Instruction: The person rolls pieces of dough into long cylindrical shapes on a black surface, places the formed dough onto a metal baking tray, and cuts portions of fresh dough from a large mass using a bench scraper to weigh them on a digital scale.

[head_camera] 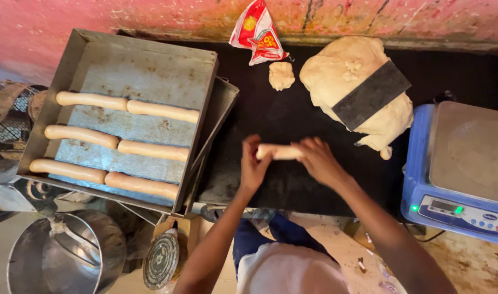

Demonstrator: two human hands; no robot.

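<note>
While both hands meet over the black worktop, a short roll of dough lies crosswise between them, just below the middle of the view. The left hand curls its fingers around the roll's left end, and the right hand lays its fingers, pressed together, over the right end, so only the middle stretch of the roll shows; whether it rests on the worktop or is lifted off it cannot be told.

At 1 o'clock from the hands sits a large lump of dough with a flat dark scraper lying tilted on top, hiding part of its surface. A small piece of dough lies at 12 o'clock, just beside a red and white packet that leans against the pink wall.

At 9 o'clock a metal tray holds six finished dough rolls in three rows of two, laid end to end. It rests on a second tray, of which only one edge and corner show. At 3 o'clock stands a blue scale with a steel plate, cut off by the right edge. At 8 o'clock, low in the view, a round metal tub is partly cut off, and what is inside is hard to make out. The person's arms and lap fill the bottom middle.
</note>
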